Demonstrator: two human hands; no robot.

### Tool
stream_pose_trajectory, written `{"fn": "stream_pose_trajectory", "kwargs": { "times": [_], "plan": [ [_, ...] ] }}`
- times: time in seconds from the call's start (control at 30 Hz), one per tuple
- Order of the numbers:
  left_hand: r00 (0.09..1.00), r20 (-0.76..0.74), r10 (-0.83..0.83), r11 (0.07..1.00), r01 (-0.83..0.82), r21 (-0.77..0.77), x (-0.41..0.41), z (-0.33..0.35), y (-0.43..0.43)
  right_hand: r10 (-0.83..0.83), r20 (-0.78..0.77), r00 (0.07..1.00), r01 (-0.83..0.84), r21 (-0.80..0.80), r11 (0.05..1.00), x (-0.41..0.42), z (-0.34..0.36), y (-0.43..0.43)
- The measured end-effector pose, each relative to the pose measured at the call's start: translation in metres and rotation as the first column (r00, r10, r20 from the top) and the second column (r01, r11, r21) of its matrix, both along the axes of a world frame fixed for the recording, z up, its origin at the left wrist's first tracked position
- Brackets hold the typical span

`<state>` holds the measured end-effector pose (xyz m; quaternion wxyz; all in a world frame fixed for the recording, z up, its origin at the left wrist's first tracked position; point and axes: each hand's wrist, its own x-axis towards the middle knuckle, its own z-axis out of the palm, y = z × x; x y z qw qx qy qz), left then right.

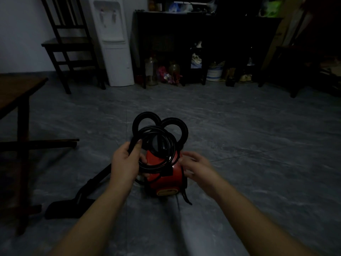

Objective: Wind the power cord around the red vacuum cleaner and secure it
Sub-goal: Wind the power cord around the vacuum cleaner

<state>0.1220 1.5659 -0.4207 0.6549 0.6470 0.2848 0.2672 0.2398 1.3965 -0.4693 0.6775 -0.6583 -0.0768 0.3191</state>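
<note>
1. Gripping black power cord, looped in glossy coils: left hand, fingers clamped around the bundle.
2. Hovering beside red vacuum cleaner: right hand, fingers apart, blurred.
3. Sitting on grey floor, squat and round, yellow label showing.
4. Curling behind: ribbed black hose.

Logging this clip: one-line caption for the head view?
Left hand holds coiled cord over red vacuum on the floor; right hand rests open against its side.
</note>
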Motion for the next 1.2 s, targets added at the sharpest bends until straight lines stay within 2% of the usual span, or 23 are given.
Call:
{"fn": "stream_pose_trajectory", "kwargs": {
  "times": [0.13,0.37,0.5,0.63,0.77,1.07,1.2],
  "plan": [
    [0.997,-0.072,0.001,0.999,0.003,0.05,-0.001,-0.007,0.001,-0.036,-0.007,0.999,0.036,0.087,0.996,0.0,0.01,-0.003],
    [0.986,-0.168,0.022,0.984,0.009,0.177,-0.001,-0.017,-0.007,0.03,0.216,0.976,-0.025,-0.026,0.999,-0.013,0.022,0.003],
    [0.981,-0.186,0.046,0.981,-0.009,0.192,-0.002,-0.02,-0.007,0.103,0.32,0.942,-0.087,-0.065,0.994,-0.022,0.026,0.004],
    [0.976,-0.212,0.057,0.981,-0.016,0.193,-0.002,-0.021,-0.007,0.1,0.254,0.962,-0.105,0.007,0.994,-0.024,0.03,0.008],
    [0.973,-0.227,0.049,0.985,-0.01,0.171,-0.003,-0.02,-0.008,0.148,0.353,0.924,-0.144,-0.035,0.989,-0.025,0.026,0.006],
    [0.956,-0.262,-0.13,0.981,0.163,0.108,0.002,-0.011,-0.011,0.041,0.46,0.887,0.026,-0.138,0.99,-0.013,0.015,0.005],
    [0.932,-0.304,-0.197,0.946,0.262,0.191,0.002,-0.008,-0.008,0.065,0.551,0.832,0.083,-0.239,0.968,-0.009,0.01,0.0]
  ]
}}
